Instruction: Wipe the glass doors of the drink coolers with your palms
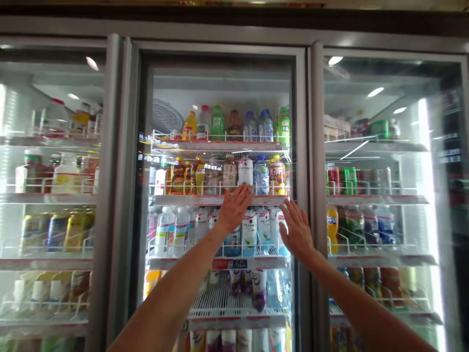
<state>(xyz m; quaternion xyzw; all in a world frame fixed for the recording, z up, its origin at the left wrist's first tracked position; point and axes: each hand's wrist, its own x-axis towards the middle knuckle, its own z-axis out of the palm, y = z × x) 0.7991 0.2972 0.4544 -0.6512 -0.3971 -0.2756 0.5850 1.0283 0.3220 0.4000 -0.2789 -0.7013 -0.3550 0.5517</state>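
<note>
Both arms reach toward the middle glass door (220, 88) of a drinks fridge. My left hand (236, 205) is raised at the centre, fingers stretched out, in front of a white bottle (245, 171) on the second shelf. Nothing shows in its grasp; whether it touches the glass cannot be told. Near the right edge of that door, my right hand (297, 230) is up with its fingers spread and nothing held. White and blue bottles (249, 232) stand on the shelf behind the hands.
Metal door frames (318, 146) stand between the glass doors. Through the left door, cans (56, 232) and bottles line the shelves; more bottles (354, 227) are behind the right door. Colourful bottles (217, 122) fill the middle top shelf. A price label (240, 263) sits lower down.
</note>
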